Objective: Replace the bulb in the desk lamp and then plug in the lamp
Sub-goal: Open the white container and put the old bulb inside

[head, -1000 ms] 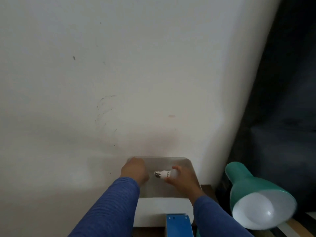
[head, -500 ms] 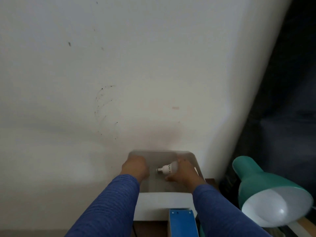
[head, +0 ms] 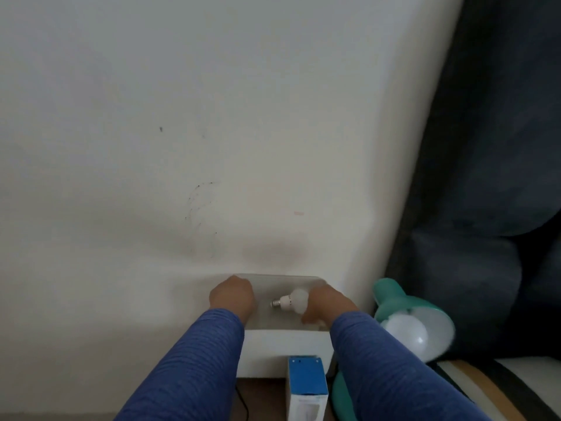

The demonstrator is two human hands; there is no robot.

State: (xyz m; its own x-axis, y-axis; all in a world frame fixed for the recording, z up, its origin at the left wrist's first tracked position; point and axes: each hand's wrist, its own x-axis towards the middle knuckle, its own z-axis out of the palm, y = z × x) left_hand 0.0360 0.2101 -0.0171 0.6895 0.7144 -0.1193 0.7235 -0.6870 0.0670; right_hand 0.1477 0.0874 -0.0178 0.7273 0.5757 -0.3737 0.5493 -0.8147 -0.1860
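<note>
My right hand [head: 329,303] holds a small white bulb [head: 292,300] by its globe, with the metal screw base pointing left. My left hand [head: 233,296] is curled into a fist a little to the left of the bulb, apart from it, and I see nothing in it. Both hands hover over a white box-like surface [head: 285,341] against the wall. The green desk lamp [head: 416,320] stands to the right, its shade facing me with a white bulb [head: 405,331] inside. The lamp's green base [head: 341,396] shows at the bottom.
A blue and white bulb carton [head: 307,387] stands upright in front of the white surface. A thin dark cable [head: 243,402] runs over the brown tabletop at the bottom. A dark curtain [head: 498,177] hangs on the right, beside the white wall [head: 212,132].
My right hand has turned the bulb and lowered it slightly. The view has shifted, so the lamp appears nearer to my right arm. My left hand stays a fist.
</note>
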